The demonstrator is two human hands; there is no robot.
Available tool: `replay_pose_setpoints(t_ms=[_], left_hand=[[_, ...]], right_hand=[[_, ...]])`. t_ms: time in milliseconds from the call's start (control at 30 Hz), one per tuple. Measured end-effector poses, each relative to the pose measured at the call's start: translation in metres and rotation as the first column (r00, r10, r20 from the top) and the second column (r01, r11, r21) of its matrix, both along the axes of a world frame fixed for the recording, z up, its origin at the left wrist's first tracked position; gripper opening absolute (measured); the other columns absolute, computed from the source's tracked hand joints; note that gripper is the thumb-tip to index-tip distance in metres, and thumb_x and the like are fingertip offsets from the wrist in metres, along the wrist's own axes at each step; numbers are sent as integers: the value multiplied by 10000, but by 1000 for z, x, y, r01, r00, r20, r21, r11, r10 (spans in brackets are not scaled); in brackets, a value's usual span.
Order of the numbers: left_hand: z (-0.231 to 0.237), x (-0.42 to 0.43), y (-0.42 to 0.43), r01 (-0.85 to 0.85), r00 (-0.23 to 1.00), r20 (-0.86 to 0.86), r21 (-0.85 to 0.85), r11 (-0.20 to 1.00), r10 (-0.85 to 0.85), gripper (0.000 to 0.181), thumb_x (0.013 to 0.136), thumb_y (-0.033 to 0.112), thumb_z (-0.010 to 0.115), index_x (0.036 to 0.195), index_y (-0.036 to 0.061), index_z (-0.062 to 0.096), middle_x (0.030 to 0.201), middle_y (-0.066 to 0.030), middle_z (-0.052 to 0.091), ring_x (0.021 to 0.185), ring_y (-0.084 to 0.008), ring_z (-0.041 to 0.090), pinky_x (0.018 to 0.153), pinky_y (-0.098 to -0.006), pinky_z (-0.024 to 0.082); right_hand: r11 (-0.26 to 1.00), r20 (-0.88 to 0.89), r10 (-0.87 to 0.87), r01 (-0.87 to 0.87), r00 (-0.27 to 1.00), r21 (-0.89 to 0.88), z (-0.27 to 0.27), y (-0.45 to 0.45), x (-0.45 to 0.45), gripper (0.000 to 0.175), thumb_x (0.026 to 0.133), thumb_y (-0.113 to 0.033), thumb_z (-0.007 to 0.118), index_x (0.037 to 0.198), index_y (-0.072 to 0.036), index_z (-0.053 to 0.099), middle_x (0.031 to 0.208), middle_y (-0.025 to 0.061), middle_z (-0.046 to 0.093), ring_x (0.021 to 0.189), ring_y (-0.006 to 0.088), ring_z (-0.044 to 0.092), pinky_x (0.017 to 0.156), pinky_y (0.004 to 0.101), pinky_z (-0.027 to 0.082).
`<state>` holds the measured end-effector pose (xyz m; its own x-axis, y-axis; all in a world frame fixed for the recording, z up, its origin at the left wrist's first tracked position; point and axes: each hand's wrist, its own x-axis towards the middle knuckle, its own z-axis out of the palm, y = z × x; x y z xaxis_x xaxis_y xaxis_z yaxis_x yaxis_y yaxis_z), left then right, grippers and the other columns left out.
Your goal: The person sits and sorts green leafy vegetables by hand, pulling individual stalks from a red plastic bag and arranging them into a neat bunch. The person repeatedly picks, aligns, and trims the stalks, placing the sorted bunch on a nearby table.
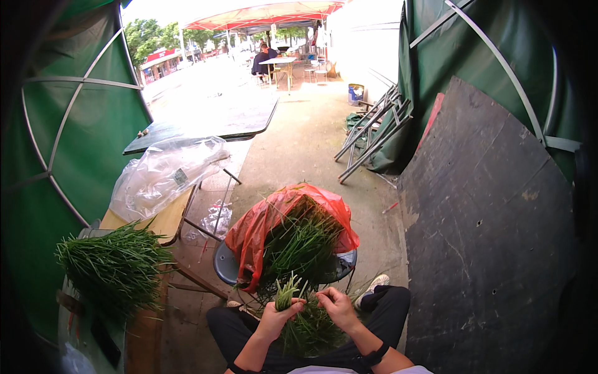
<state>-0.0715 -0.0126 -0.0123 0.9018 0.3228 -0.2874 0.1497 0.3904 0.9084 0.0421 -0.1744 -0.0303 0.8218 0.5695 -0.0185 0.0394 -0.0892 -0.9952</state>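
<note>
My left hand [276,319] is closed around a small bunch of garlic chives [286,297], pale stem ends pointing up. Just right of it, my right hand [338,307] has thumb and forefinger pinched together; whether a thin strand is between them is too small to tell. Loose greens [313,329] lie on my lap under both hands. In front of me, a red plastic bag [252,229] gapes open on a round grey stool [225,262], full of more chives [299,243]. A large heap of chives [114,266] rests on a surface to my left.
A clear plastic bag [163,173] covers part of a wooden tabletop [175,217] at left. A dark phone-like object [105,341] lies below the heap. Folded metal legs [373,135] lean at right beside a large dark board [486,233]. People [264,58] sit under a red canopy far ahead.
</note>
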Motion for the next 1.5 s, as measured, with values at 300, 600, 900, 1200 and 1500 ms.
replay_pose_setpoints(t_ms=[300, 600, 900, 1200, 1500], left_hand=[[-1, -1, -3, -20, 1000, 0, 26, 999, 20, 172, 875, 109, 702, 1009, 2, 712, 846, -1, 668, 697, -75, 560, 624, -225, 433], [-2, -1, -8, -50, 998, 30, 69, 996, 48, 187, 877, 136, 710, 1009, 4, 715, 858, 9, 671, 721, -61, 563, 630, -223, 431], [-1, 2, -6, -59, 995, 82, 102, 993, 50, 219, 902, 170, 686, 1041, 1, 706, 934, -14, 692, 796, -67, 593, 717, -223, 453], [-14, -1, -6, 92, 995, 24, 116, 989, -95, 227, 909, 158, 680, 1075, 4, 699, 985, -4, 687, 866, -73, 607, 770, -225, 476], [-5, 0, -5, 17, 1000, -13, 187, 982, -14, 237, 936, 196, 646, 1071, 8, 700, 887, 35, 641, 781, -45, 529, 708, -207, 430]], right_hand=[[996, -49, 35, -39, 998, -76, 3, -6, -4, 237, 981, -253, 565, 937, -28, 628, 681, -27, 568, 627, 47, 500, 570, 216, 395], [995, -127, 97, -98, 987, 4, 4, -4, -12, 192, 966, -189, 582, 1022, -22, 657, 739, -4, 616, 669, 45, 537, 594, 213, 415], [993, 108, 19, -6, 994, -121, -7, -4, -6, 208, 931, -223, 635, 906, -17, 651, 744, -5, 601, 704, 82, 540, 632, 262, 440], [995, 69, 85, -88, 994, 42, 11, 3, -10, 223, 969, -220, 585, 1050, -12, 590, 771, -3, 569, 673, 65, 507, 608, 238, 420], [1000, 65, -25, 24, 998, 10, -16, 16, 28, 335, 1001, -284, 523, 783, -30, 517, 634, 5, 519, 595, 90, 444, 560, 282, 394]])
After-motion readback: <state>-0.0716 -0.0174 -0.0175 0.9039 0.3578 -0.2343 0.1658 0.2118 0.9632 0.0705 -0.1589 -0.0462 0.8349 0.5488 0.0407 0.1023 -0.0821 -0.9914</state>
